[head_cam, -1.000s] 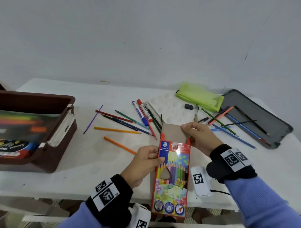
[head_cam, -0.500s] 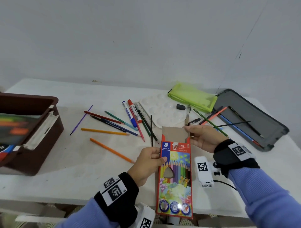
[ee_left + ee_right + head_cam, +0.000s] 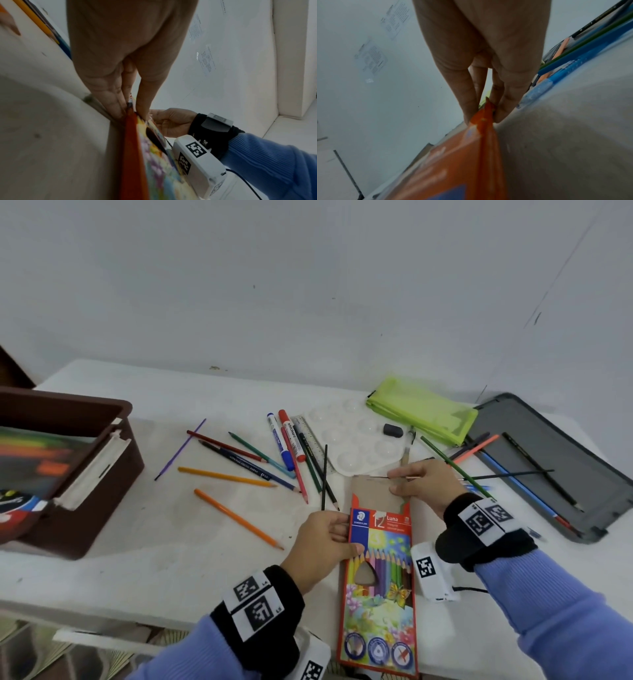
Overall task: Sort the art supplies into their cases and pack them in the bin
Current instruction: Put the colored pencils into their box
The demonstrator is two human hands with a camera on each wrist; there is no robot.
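Observation:
A red coloured-pencil box (image 3: 378, 587) with a picture front lies over the table's near edge, its brown top flap (image 3: 371, 491) open. My left hand (image 3: 347, 534) pinches the box's left edge near the top, thumb on the front; the left wrist view shows this pinch on the box (image 3: 154, 155). At the upper right corner my right hand (image 3: 395, 481) pinches the flap, seen close on the box (image 3: 453, 162) in the right wrist view. Several loose coloured pencils (image 3: 236, 518) and two markers (image 3: 284, 440) lie scattered behind the box.
A brown bin (image 3: 113, 460) holding a dark case stands at the left. Behind the box are a white palette (image 3: 356, 440), a ruler, an eraser (image 3: 392, 429) and a lime pouch (image 3: 421, 414). An open grey case (image 3: 548, 446) with pencils lies at the right.
Both hands keep their hold on the box, which has stayed at the near edge with its flap open. The head view has shifted a little; nothing on the table moved.

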